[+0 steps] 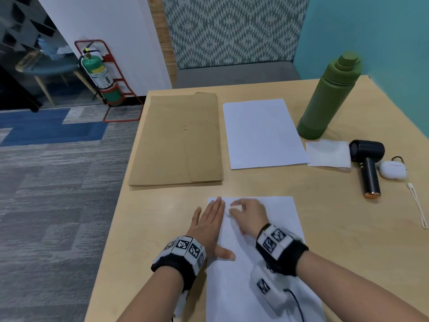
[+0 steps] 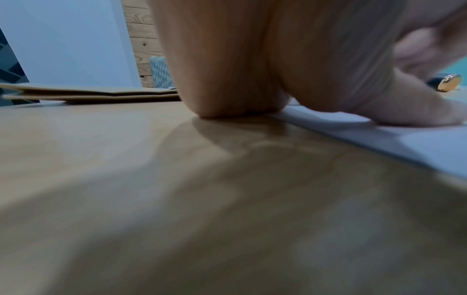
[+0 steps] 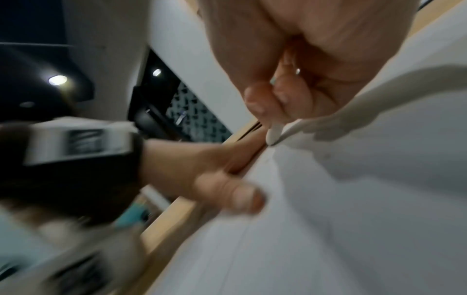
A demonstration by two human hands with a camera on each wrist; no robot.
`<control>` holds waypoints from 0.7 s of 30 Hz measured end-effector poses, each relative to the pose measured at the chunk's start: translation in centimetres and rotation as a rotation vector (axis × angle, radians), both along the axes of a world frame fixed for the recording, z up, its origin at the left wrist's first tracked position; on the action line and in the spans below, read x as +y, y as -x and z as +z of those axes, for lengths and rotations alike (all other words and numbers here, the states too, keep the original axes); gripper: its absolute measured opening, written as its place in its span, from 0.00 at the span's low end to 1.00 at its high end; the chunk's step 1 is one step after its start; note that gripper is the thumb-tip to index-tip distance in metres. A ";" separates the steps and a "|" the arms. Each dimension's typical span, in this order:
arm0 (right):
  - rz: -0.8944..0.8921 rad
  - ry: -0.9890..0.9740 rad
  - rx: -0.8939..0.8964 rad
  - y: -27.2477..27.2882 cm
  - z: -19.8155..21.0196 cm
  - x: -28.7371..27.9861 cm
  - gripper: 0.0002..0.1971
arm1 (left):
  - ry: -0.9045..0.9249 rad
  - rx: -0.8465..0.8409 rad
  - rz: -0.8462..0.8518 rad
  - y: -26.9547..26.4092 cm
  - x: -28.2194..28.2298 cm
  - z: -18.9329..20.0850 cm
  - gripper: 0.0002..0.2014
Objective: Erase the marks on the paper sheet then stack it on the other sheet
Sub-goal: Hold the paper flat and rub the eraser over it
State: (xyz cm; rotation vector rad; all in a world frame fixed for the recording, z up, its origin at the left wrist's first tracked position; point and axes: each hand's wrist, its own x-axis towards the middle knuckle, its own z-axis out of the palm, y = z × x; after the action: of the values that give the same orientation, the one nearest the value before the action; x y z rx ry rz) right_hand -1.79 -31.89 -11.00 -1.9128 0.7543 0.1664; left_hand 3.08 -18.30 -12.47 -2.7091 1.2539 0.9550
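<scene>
A white paper sheet (image 1: 274, 219) lies at the table's near edge. My left hand (image 1: 209, 219) lies flat with straight fingers across the sheet's left edge, thumb (image 1: 226, 253) on the paper. My right hand (image 1: 246, 211) pinches a small white eraser (image 1: 235, 206) against the sheet near its top left corner. In the right wrist view the eraser (image 3: 274, 133) touches the paper (image 3: 353, 199) below curled fingers; the picture is blurred. The left wrist view has the left hand (image 2: 252, 69) pressed on table and sheet (image 2: 417, 143). The other sheet (image 1: 262, 133) lies farther back.
A brown envelope (image 1: 176, 138) lies left of the far sheet. To the right stand a green bottle (image 1: 329, 96), a folded tissue (image 1: 327, 154), a black handheld fan (image 1: 368, 163), a white earbud case (image 1: 393, 169) and a white cord (image 1: 417, 205). The table (image 1: 148, 217) drops off at its left edge.
</scene>
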 end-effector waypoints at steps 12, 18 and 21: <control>0.033 0.035 0.007 0.4 0.3 0.6 0.08 | -0.015 0.003 0.008 0.1 -0.1 0.3 0.64; 0.083 -0.058 0.095 0.9 0.8 -0.6 0.05 | -0.012 0.014 0.006 0.1 -0.1 0.2 0.64; -0.047 -0.016 0.018 -1.4 0.2 -1.3 0.04 | -0.020 0.014 0.010 0.1 -0.2 0.4 0.65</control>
State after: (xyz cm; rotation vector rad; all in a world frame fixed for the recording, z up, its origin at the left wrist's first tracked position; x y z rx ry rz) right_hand -0.34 -33.14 -10.78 -1.8791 0.8068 0.1610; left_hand 3.01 -18.48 -12.10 -2.7004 1.2276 0.9842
